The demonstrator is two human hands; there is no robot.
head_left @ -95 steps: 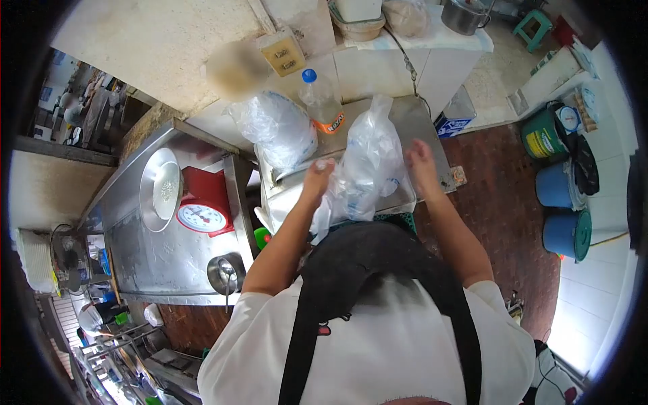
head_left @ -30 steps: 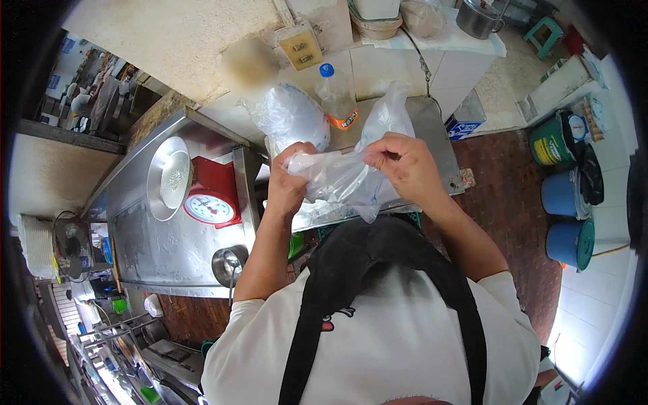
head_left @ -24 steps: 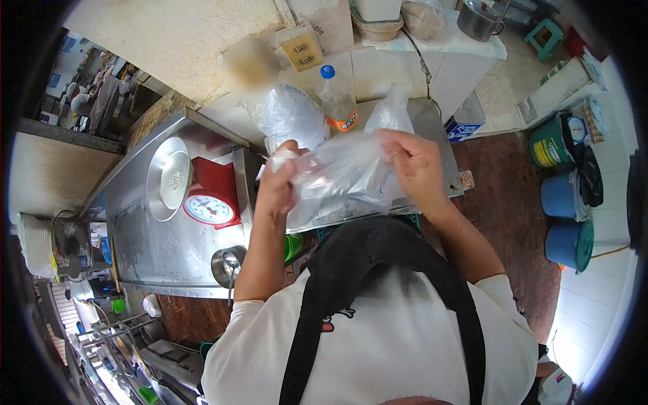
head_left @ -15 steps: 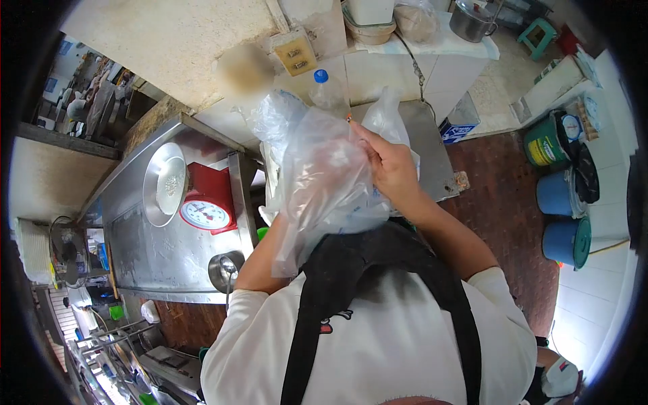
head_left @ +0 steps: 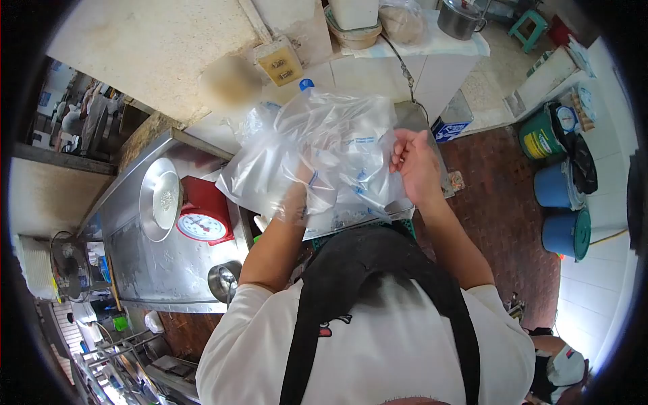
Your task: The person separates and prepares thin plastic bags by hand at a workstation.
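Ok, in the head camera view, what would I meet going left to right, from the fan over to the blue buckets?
Fan, metal pan, red scale, clear plastic bag, right hand, blue-and-white box, blue buckets.

Seemingly a working kitchen: a steel worktop (head_left: 155,270) bears a red dial scale (head_left: 200,202) (with a metal pan (head_left: 160,200)); a cooking pot (head_left: 460,20) and blue buckets (head_left: 559,233) stand farther off.
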